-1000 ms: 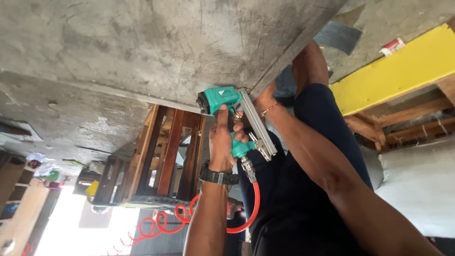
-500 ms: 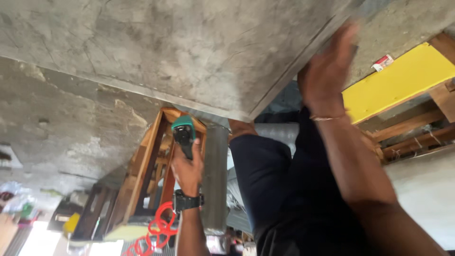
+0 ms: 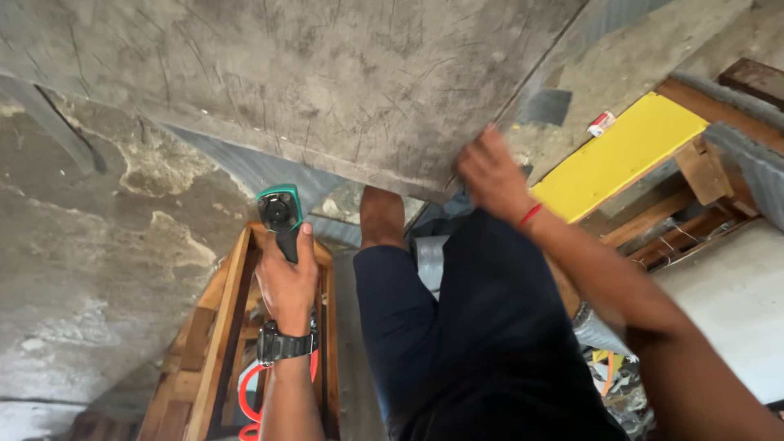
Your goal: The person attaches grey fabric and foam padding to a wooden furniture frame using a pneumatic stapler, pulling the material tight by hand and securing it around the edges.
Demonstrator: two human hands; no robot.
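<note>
My left hand (image 3: 287, 282), with a black watch on the wrist, grips the handle of a green and black nail gun (image 3: 280, 211), held over a wooden frame (image 3: 222, 327). A red coiled hose (image 3: 255, 400) hangs below that wrist. My right hand (image 3: 488, 173), a red band on its wrist, rests with curled fingers against the corner of a large grey board (image 3: 327, 73). I cannot tell whether it grips the edge. My legs in dark blue trousers (image 3: 482, 343) fill the middle of the view, with a bare foot (image 3: 381, 216) by the board's edge.
A stained concrete floor (image 3: 90, 245) lies to the left. To the right, a yellow plank (image 3: 621, 155) sits on timber pieces (image 3: 694, 171), with a small red and white packet (image 3: 600, 123) nearby. A pale slab (image 3: 735, 302) and scattered debris (image 3: 608, 376) are at the lower right.
My right hand left the nail gun, went up onto the board, then came down to the board's corner. My left hand lowered the nail gun away from the board, over the wooden frame.
</note>
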